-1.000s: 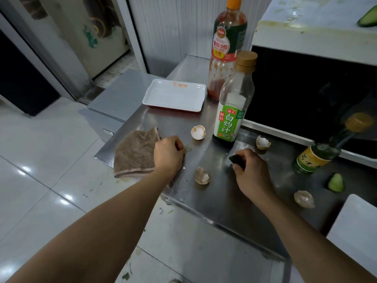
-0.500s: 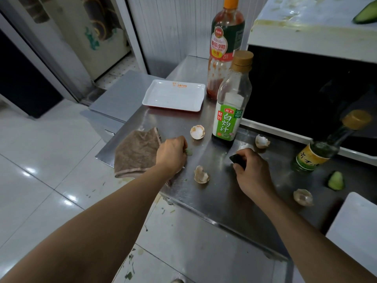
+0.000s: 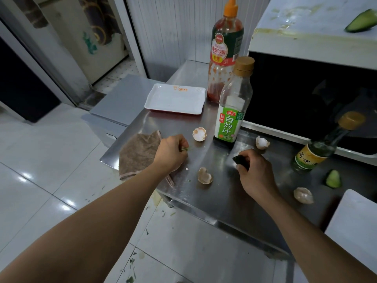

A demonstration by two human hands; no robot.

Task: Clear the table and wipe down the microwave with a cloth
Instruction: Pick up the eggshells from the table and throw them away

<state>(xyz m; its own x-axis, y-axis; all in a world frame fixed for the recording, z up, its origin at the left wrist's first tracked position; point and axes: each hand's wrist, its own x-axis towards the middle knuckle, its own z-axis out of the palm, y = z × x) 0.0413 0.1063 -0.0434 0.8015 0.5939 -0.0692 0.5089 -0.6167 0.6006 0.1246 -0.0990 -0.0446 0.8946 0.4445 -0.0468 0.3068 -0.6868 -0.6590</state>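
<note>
Clearing scraps: left hand [image 3: 171,153] fingers pinch a green scrap [image 3: 184,149], right hand [image 3: 253,170] fingers grip a dark piece [image 3: 240,160]. Cloth [image 3: 138,154] lies just behind the left fingers. Next, probably the eggshell [image 3: 204,176] between them.

We read three bottle labels and one tray mark. Clear sauce bottle [image 3: 232,107], near the table's middle: green label w/ 海天 in a red tag up top, 鲜的 on a red strip, big white 白灼汁. Ketchup bottle [image 3: 224,50] toward the far edge: red label w/ 番茄沙司; smaller print illegible. Dark oil bottle [image 3: 314,152] by the microwave front: yellow label, dark characters too blurred to make out. White tray [image 3: 175,99], far-left corner: small orange logo + text on its rim, unreadable.
</note>
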